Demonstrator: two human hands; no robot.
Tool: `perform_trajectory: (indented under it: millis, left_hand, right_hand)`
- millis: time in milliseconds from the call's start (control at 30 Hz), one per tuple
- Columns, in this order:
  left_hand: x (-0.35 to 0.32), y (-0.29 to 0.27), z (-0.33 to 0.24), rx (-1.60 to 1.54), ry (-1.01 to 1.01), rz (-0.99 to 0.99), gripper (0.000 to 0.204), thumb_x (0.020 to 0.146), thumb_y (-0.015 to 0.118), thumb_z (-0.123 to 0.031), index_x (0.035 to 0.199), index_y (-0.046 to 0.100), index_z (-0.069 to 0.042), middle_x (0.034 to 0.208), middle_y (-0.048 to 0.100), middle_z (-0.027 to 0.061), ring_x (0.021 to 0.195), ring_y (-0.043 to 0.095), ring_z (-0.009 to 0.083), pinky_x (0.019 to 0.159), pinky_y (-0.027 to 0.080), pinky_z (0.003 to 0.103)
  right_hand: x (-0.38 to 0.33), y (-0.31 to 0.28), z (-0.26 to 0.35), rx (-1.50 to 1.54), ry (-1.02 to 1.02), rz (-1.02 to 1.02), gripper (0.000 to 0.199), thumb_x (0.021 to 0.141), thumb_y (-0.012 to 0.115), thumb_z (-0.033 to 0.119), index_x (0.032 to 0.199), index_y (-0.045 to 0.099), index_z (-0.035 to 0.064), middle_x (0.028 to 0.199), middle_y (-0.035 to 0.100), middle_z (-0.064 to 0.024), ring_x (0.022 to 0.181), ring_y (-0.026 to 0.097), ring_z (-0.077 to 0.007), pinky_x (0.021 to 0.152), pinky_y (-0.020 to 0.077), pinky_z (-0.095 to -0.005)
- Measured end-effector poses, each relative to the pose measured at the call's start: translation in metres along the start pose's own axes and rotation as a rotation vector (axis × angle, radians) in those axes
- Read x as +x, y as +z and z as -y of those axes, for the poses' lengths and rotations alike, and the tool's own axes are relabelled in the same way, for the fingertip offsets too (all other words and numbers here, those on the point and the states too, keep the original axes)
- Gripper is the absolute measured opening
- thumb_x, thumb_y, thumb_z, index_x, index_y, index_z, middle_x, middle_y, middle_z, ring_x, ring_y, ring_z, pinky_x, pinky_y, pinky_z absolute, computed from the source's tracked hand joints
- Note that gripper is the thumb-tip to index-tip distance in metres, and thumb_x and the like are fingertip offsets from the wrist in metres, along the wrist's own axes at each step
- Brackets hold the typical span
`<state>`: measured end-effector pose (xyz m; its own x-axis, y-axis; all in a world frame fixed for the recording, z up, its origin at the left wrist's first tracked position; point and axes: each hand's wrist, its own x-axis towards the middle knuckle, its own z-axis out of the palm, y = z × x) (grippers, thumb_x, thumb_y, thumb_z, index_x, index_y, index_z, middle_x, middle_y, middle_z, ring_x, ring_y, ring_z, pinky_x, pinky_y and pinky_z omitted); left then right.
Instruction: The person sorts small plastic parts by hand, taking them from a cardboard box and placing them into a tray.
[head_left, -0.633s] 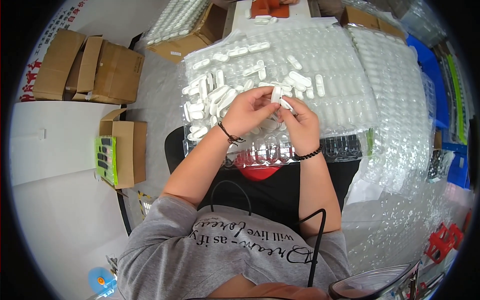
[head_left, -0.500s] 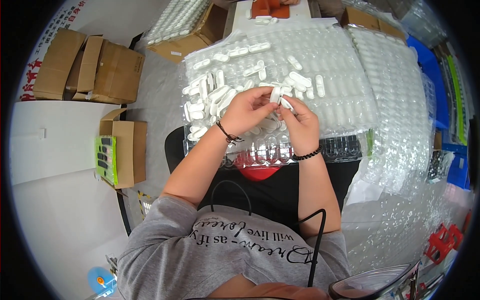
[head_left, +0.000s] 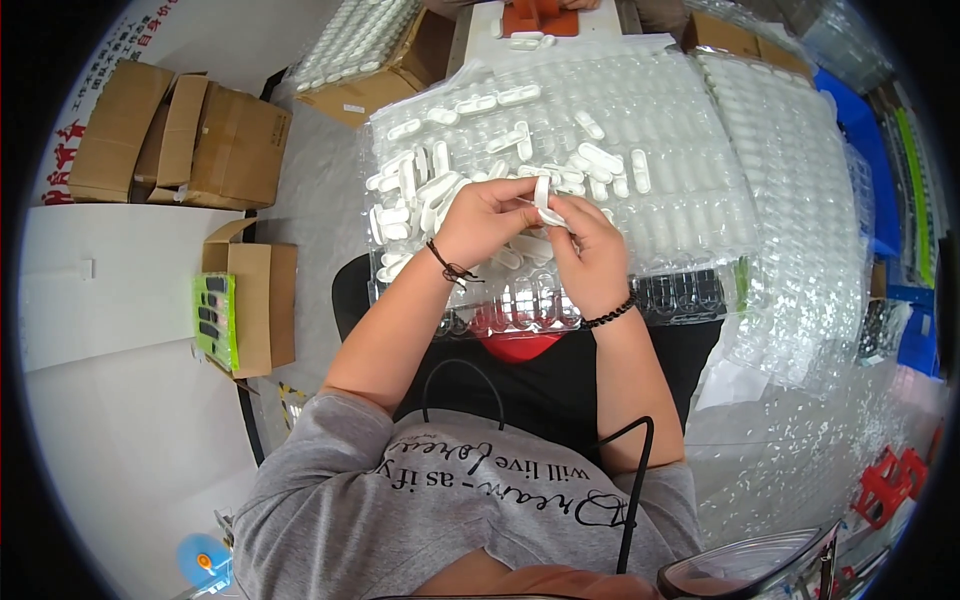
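Observation:
Above the clear blister tray (head_left: 680, 200), my left hand (head_left: 480, 225) pinches a white oval plastic piece (head_left: 542, 190) upright between thumb and fingers. My right hand (head_left: 592, 258) is closed on a second white plastic piece (head_left: 551, 217), which meets the lower end of the first. Whether the two are joined, I cannot tell. Loose white oval pieces (head_left: 437, 187) lie heaped beside my left hand, partly hidden by it. More white pieces (head_left: 600, 157) lie scattered just beyond my fingers.
Stacked clear trays (head_left: 790, 210) stand to the right. An open cardboard box (head_left: 268, 310) is at the left, below larger cartons (head_left: 235, 140). At the far edge, another person's hand is near an orange-red fixture (head_left: 540, 18). A red stool (head_left: 887, 485) sits lower right.
Both hands have shifted slightly left. The piece in my left hand now stands more upright and edge-on, and the right hand's piece has swung beneath it.

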<state>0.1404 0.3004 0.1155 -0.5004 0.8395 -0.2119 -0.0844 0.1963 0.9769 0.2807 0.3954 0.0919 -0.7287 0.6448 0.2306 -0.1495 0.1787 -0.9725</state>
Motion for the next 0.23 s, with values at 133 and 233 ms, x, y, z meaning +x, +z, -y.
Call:
perform_trajectory:
  millis: [133,233]
  left_hand:
    - [-0.0013,-0.0026,-0.0055,0.044,0.023,-0.018,0.037,0.085,0.065,0.002,0.121,0.059,0.003,0.096,0.069,0.0091,0.083,0.066,0.0122,0.074,0.055,0.025]
    - [-0.0055,-0.0066,-0.0072,0.0,-0.013,0.041,0.039,0.085,0.067,-0.001,0.123,0.059,0.0,0.112,0.066,0.0118,0.097,0.065,0.0189,0.084,0.055,0.03]
  right_hand:
    - [0.0005,0.0035,-0.0014,0.061,0.03,0.032,0.031,0.084,0.055,-0.005,0.115,0.061,-0.0011,0.11,0.064,-0.0143,0.095,0.065,-0.025,0.075,0.0522,-0.0295]
    - [-0.0014,0.0029,-0.0027,0.198,0.106,0.076,0.035,0.086,0.053,-0.004,0.119,0.061,0.0021,0.118,0.061,-0.0137,0.105,0.063,-0.0315,0.086,0.052,-0.0318]
